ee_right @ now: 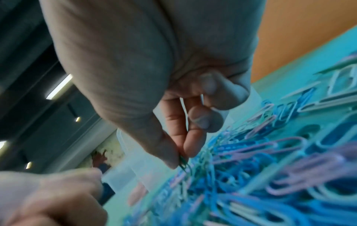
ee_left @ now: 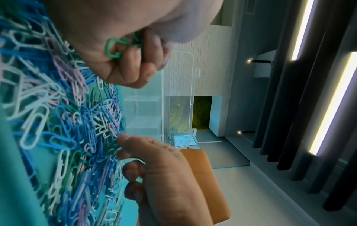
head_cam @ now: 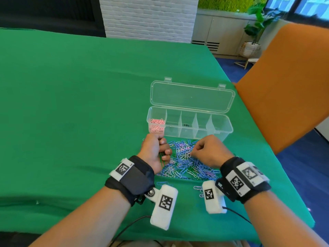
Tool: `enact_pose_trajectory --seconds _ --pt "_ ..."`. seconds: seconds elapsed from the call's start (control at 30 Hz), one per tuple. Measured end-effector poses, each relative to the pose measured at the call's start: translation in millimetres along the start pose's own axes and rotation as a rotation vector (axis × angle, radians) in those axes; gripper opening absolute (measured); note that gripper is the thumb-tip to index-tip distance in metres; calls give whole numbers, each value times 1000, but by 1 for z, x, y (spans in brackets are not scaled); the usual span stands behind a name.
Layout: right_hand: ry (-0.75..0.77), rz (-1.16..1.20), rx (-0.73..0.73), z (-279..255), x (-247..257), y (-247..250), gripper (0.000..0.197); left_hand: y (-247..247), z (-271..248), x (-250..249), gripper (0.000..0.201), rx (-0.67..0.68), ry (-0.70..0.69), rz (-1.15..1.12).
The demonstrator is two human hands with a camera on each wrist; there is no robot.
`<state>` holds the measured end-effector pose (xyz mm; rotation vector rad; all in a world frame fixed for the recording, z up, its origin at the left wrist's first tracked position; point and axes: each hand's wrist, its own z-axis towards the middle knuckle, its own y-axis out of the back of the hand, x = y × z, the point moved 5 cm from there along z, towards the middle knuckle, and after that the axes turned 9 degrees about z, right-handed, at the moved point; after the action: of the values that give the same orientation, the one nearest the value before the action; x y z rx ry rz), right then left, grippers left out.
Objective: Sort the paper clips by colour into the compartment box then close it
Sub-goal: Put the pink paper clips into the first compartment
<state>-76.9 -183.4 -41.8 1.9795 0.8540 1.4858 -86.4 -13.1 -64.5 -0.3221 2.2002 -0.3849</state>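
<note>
Sorting through a mixed heap of paper clips (head_cam: 185, 162) on a green tablecloth (head_cam: 71, 104), the person's left hand (head_cam: 156, 151) was fisted around a bunch of green clips (ee_left: 114, 49), while the right hand (head_cam: 207, 150), just beside it over the heap, pinched a green clip (ee_right: 183, 162) between thumb and forefinger. Just beyond both hands stood the clear compartment box (head_cam: 189, 123), lid open, with pink clips (head_cam: 156, 125) filling the end compartment nearest the left hand.

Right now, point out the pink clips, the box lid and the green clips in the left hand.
pink clips (head_cam: 156, 125), head view, middle of heap.
box lid (head_cam: 192, 96), head view, flat centre.
green clips (ee_left: 113, 49), left wrist view, loop end.
</note>
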Motion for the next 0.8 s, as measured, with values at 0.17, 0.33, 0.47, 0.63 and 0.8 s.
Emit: enact_pose_trajectory --seconds 0.17,0.33,0.47,0.63,0.8 --pt "2 383 11 -15 10 22 17 -8 5 9 34 85 67 -86" --pt "128 597 95 -28 40 21 17 -22 -1 29 36 174 154 -72" --pt "124 247 -68 -10 27 21 19 -23 -4 31 38 193 177 -91" --pt "3 -161 -31 1 1 3 18 -18 0 25 49 188 144 -48" --pt "17 -244 -45 1 -2 1 18 -20 0 25 47 185 94 51"
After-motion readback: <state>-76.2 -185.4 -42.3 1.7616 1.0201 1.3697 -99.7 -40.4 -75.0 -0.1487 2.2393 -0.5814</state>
